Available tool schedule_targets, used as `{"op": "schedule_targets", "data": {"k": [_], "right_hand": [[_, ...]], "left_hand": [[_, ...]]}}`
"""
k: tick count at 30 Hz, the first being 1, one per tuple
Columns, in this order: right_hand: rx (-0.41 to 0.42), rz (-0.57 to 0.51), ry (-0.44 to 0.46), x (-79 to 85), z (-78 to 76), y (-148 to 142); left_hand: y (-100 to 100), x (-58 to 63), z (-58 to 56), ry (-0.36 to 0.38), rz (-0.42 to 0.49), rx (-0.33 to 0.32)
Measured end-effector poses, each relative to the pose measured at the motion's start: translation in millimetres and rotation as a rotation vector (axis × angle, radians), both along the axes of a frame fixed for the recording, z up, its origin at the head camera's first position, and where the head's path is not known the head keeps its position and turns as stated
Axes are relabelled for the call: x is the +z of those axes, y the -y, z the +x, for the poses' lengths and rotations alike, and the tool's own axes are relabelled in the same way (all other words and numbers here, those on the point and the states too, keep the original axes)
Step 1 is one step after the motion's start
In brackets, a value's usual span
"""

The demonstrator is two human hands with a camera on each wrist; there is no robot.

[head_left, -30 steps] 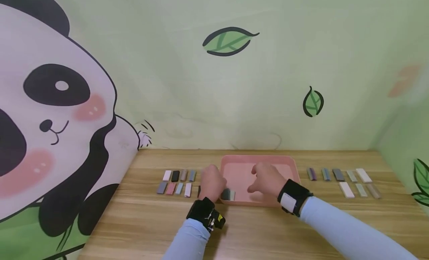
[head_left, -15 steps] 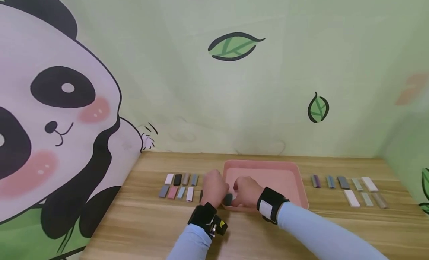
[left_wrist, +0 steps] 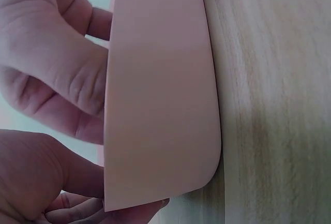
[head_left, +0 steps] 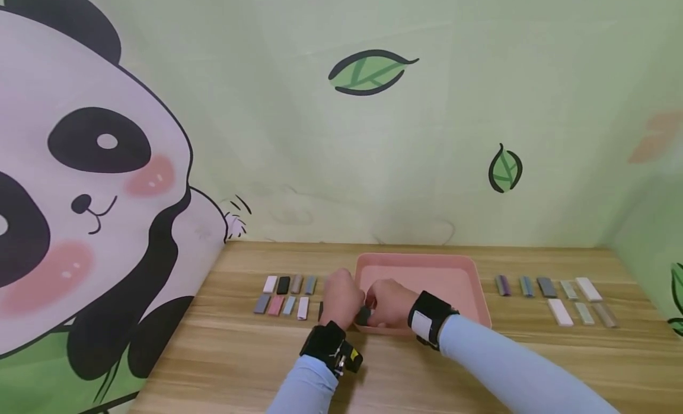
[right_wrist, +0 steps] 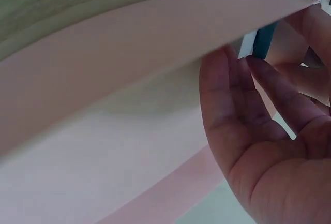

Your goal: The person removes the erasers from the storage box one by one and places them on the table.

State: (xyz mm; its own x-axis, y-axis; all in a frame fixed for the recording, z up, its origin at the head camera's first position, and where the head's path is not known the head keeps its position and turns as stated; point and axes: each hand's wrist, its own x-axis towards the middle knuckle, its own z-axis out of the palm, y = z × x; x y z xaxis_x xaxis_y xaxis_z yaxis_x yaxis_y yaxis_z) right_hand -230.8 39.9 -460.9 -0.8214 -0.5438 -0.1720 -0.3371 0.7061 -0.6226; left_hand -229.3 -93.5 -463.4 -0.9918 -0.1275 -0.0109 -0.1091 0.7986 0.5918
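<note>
My left hand [head_left: 342, 298] grips the left front corner of the pink tray [head_left: 453, 292]; in the left wrist view its thumb lies inside and its fingers outside the tray wall [left_wrist: 160, 89]. Inside that corner stands a dark teal block [head_left: 364, 315], partly hidden between the hands. My right hand [head_left: 392, 303] reaches into the tray with fingers bent. Seen from the right wrist, its fingertips pinch a light grey block [right_wrist: 247, 45] right beside the teal block [right_wrist: 265, 40]. The front tray wall hides the lower ends of both.
On the wooden table [head_left: 245, 366], several small blocks lie in two rows left of the tray, among them a pink block [head_left: 275, 306] and a black block [head_left: 283, 285]. More lie to the right, including a white block [head_left: 560, 312]. A panda-print backdrop [head_left: 267, 135] stands behind.
My right hand has moved left and down from over the tray's middle to the light block in the left front corner. The left hand keeps its place at the corner.
</note>
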Motion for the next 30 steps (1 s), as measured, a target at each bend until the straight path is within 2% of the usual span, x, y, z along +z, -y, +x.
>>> {"op": "schedule_targets", "data": {"k": [3, 10, 12, 17, 22, 30], "right_hand": [[0.001, 0.006, -0.031, -1.3, -1.7, 6], [0.040, 0.004, -0.208, -9.2, -5.4, 13], [0.041, 0.010, -0.210, -11.8, -7.2, 11], [0.015, 0.044, -0.142, -16.9, -13.5, 2], [-0.025, 0.040, -0.078, -9.4, -12.5, -5], [-0.086, 0.116, -0.128, -1.4, -8.1, -9]], "left_hand": [[1, 0.2, -0.2, 0.020, 0.026, 0.004], [0, -3.0, -1.7, 0.014, 0.003, 0.016], [0, -4.0, -2.1, 0.014, 0.002, 0.016], [0, -2.8, -1.9, 0.049, 0.021, 0.019], [-1, -1.3, -2.6, 0.065, 0.000, 0.015], [0, -3.2, -3.9, 0.067, -0.028, 0.017]]}}
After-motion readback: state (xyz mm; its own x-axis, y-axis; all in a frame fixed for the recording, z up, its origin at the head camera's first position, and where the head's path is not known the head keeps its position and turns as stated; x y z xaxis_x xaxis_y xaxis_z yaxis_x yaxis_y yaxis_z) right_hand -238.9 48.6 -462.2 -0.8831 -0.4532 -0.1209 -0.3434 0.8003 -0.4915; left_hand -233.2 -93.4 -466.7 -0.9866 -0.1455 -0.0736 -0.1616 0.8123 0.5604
